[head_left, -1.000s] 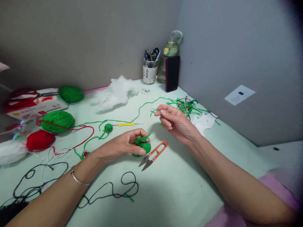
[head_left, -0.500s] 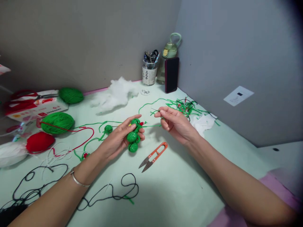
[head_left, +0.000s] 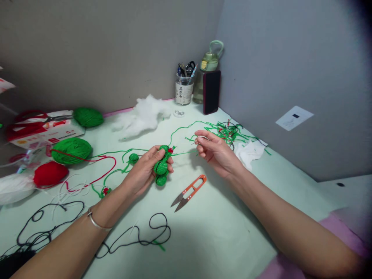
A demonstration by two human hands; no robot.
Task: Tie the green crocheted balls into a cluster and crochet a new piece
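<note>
My left hand (head_left: 149, 166) is closed around a green crocheted piece (head_left: 161, 167) made of several small balls with dark lines, with a bit of red at its top. To its right, my right hand (head_left: 213, 149) pinches a thin needle (head_left: 193, 143) between thumb and fingers; most of it is hidden. A strand of green yarn (head_left: 185, 153) stretches from the crocheted piece to the right hand. Below the gap between the hands lie orange thread snips (head_left: 189, 192), blades toward the lower left. A separate small green ball (head_left: 133, 158) rests just left of my left hand.
Green yarn (head_left: 71, 150), red yarn (head_left: 51, 174) and a box (head_left: 52, 132) stand at the left. White stuffing (head_left: 143, 114), a pen jar (head_left: 184, 91), a bottle (head_left: 209, 61) and a phone (head_left: 212, 92) line the back. Yarn scraps (head_left: 228, 131) lie right; black cord (head_left: 136, 242) lies in front.
My left hand has shifted slightly left and turned the crocheted piece a little. My right hand still pinches the needle, which now points lower, with less of it showing.
</note>
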